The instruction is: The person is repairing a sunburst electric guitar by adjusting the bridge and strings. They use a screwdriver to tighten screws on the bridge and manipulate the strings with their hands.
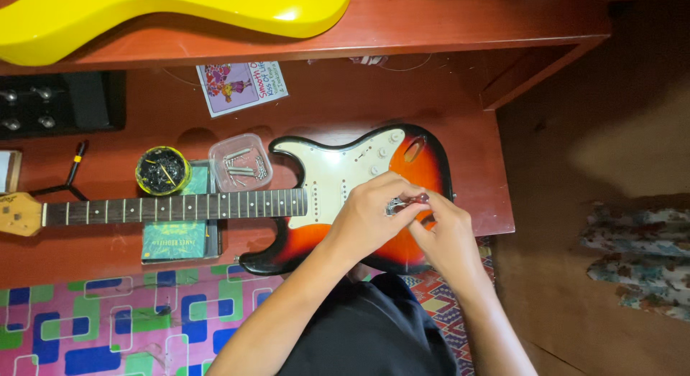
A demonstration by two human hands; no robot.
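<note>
Pinching small metal bridge part (399,204) with left hand (370,214) and right hand (445,236) — fingertips of both closed on it, over sunburst guitar body (424,164). Tiny, rigid, slippery — likely best gripped by edges. Clear screw tub (240,162) beside neck (172,207).
</note>
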